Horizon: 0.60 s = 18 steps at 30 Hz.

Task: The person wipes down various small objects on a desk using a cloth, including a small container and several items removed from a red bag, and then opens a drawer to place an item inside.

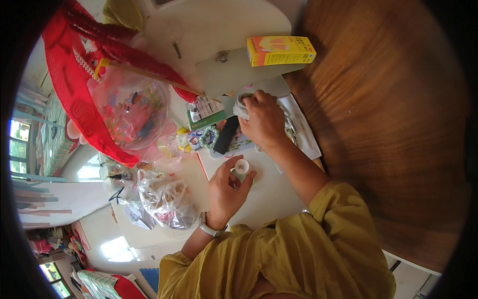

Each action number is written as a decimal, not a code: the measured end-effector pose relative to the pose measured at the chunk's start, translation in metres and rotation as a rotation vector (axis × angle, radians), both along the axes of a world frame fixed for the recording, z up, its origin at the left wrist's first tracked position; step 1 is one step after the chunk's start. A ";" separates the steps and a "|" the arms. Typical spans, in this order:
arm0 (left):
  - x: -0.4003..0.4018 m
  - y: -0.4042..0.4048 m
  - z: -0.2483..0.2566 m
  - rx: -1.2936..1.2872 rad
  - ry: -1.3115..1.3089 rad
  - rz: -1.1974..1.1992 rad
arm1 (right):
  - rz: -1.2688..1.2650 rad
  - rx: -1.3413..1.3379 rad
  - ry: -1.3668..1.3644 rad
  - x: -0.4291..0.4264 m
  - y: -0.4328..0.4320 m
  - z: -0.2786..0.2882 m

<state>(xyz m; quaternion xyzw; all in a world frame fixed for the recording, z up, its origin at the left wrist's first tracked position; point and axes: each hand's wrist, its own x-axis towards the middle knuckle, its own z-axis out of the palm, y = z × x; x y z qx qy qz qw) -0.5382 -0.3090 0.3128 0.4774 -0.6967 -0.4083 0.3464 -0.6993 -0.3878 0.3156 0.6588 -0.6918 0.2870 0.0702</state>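
Between the thumb and index finger of my left hand [228, 188] is a small container with a white round cap [242, 166], which bears a printed code. It is over the pale tabletop [267, 200] close to my body. My right hand [264, 121] grips a folded grey cloth [241, 106] farther forward, above the cluttered part of the surface. Just left of that hand lies a black oblong case [226, 135]. A light green scrunchie [209, 137] sits beside the case. A green box [206, 120] with a printed paper on it lies beyond them.
A yellow carton [281, 51] stands at the far right, near the brown wooden panel [373, 123]. To the left are a clear round balloon with decorations inside [130, 112], a red mesh band [80, 93] and a clear plastic bag [168, 200]. A white packet [304, 130] lies by my right forearm.
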 end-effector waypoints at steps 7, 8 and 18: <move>0.015 -0.002 0.010 -0.092 -0.002 0.030 | -0.155 0.159 -0.234 -0.053 -0.008 -0.003; 0.019 -0.002 0.009 -0.122 -0.017 0.046 | -0.197 0.193 -0.246 -0.064 -0.010 0.000; 0.042 0.009 0.001 -0.111 0.007 0.133 | -0.353 0.146 0.043 -0.069 -0.023 0.009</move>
